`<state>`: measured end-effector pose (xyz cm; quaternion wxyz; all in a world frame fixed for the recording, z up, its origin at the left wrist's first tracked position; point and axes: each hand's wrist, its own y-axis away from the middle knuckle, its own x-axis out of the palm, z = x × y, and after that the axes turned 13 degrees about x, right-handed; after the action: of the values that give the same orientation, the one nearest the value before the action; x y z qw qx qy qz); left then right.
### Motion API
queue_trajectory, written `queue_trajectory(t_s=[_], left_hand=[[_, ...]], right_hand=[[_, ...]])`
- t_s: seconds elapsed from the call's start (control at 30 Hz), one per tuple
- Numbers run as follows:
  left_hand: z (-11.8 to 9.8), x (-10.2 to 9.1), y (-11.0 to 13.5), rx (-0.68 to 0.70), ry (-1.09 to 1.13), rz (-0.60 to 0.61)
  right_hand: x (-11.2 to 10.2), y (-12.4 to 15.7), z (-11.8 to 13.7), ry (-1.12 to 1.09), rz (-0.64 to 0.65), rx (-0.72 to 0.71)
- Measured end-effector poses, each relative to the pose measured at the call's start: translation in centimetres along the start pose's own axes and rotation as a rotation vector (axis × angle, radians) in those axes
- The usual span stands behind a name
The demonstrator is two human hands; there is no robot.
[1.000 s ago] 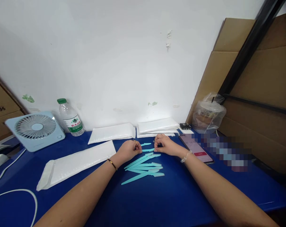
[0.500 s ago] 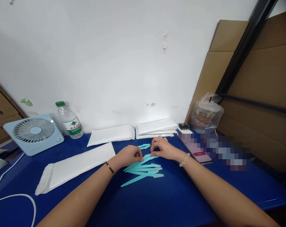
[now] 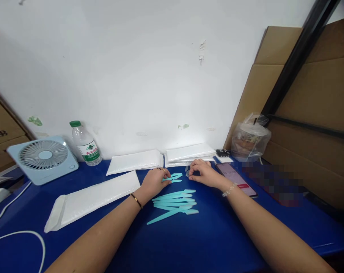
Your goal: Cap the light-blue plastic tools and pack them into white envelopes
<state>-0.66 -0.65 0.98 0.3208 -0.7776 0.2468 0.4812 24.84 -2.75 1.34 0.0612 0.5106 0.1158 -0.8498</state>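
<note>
Several turquoise eyebrow razors (image 3: 174, 204) lie fanned out on the blue table, their handles pointing left and blade ends right. Beyond them, my left hand (image 3: 156, 182) is closed, thumb and fingers pinching the handles of a smaller group of turquoise eyebrow razors (image 3: 176, 176). To the right of these, my right hand (image 3: 202, 173) has curled fingers with thumb and index tips close together. Whatever they might hold is too small to make out. Small translucent pieces (image 3: 187, 171) lie right by those fingertips, partly hidden.
White padded envelopes (image 3: 137, 160) and another envelope stack (image 3: 189, 153) lie along the wall. A single envelope (image 3: 95, 201) is by my left forearm. A fan (image 3: 45, 157), water bottle (image 3: 88, 146), phone (image 3: 240, 182) and bagged cup (image 3: 250, 140) stand around; a white cable (image 3: 32, 233) curves at left.
My left hand has moved away from the nearer razors to the farther group. One razor now rests at the top of the nearer row. My right hand has shifted right and slightly back.
</note>
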Motion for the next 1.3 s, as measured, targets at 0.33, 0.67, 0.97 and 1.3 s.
queue_trajectory(t_s=[0.33,0.67,0.97,1.3], left_hand=[[-1.7,0.1,0.3,0.101,0.091,0.196],[0.3,-0.5,0.2,-0.035,0.056,0.044],[-2.3,-0.9,0.5,0.116,0.165,0.292],[-1.0,-0.7,0.2,0.025,0.066,0.098]], right_hand=[[0.5,0.9,1.3,0.034,0.19,-0.113],[-0.5,0.6,0.2,0.014,0.019,-0.023],[0.8,1.9,3.0,0.025,0.216,-0.138],[-0.5,0.8,0.5,0.067,-0.034,-0.021]])
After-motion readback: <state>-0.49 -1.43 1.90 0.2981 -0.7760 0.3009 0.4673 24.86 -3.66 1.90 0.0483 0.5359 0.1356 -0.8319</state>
